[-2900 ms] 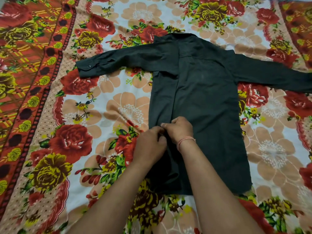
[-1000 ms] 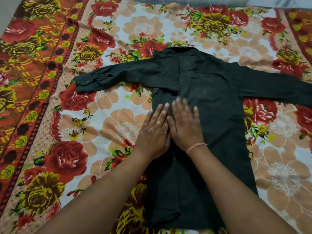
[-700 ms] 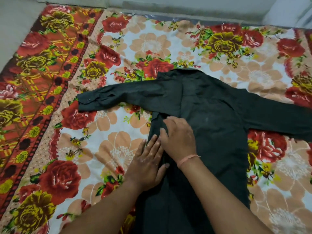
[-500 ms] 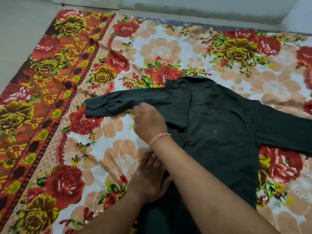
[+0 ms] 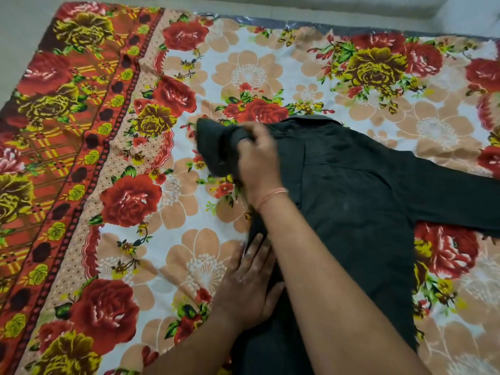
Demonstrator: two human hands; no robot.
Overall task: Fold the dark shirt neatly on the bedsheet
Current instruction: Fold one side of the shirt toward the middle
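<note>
The dark shirt [image 5: 351, 212] lies back-up on the floral bedsheet [image 5: 189, 77], collar at the far end, its left body edge folded inward. My right hand [image 5: 259, 161] grips the shirt's left sleeve [image 5: 216, 150], which is bunched and lifted toward the body. My left hand [image 5: 249, 288] lies flat with fingers spread on the shirt's folded left edge, pressing it down. The right sleeve [image 5: 454, 196] stretches out flat to the right. My right forearm hides part of the shirt's lower body.
The bedsheet has a red and yellow patterned border [image 5: 54, 158] along its left side. Bare floor [image 5: 21, 36] shows beyond the sheet at the left and far edges. A wall base [image 5: 351, 6] runs along the top.
My right hand left the shirt's body, reached to the outstretched left sleeve and has gathered it inward. My left hand stayed pressed on the folded edge. The camera tilted up.
</note>
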